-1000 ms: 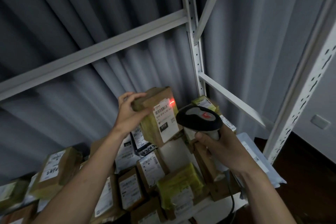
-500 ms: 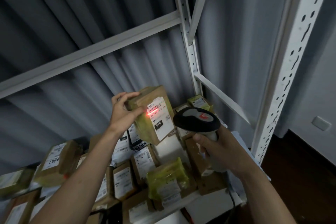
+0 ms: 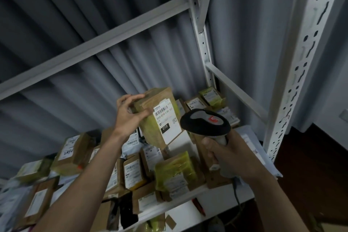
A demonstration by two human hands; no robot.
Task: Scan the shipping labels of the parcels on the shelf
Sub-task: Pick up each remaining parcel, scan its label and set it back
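Near the middle of the frame the left hand (image 3: 130, 113) holds a brown parcel (image 3: 158, 117) lifted above the pile, its fingers (image 3: 140, 97) and thumb curled round the parcel's upper left corner. The parcel stands tilted, its white shipping label (image 3: 166, 118) facing the viewer, with a barcode at the top and a black patch reading "010" lower down.

Just right of it, the right hand (image 3: 226, 153) grips the handle of a black and grey scanner (image 3: 205, 121), fingers wrapped tight around it; the scanner's head sits close beside the label's right edge. A cable (image 3: 236, 193) hangs down from the handle.

Below both hands, across the lower half of the frame, the white shelf (image 3: 180, 206) carries a crowded heap of other parcels (image 3: 134, 172), brown boxes and yellow-green wrapped packets, most showing white labels. A white perforated upright (image 3: 299, 58) rises at the right, and a grey curtain (image 3: 75, 15) fills the background.
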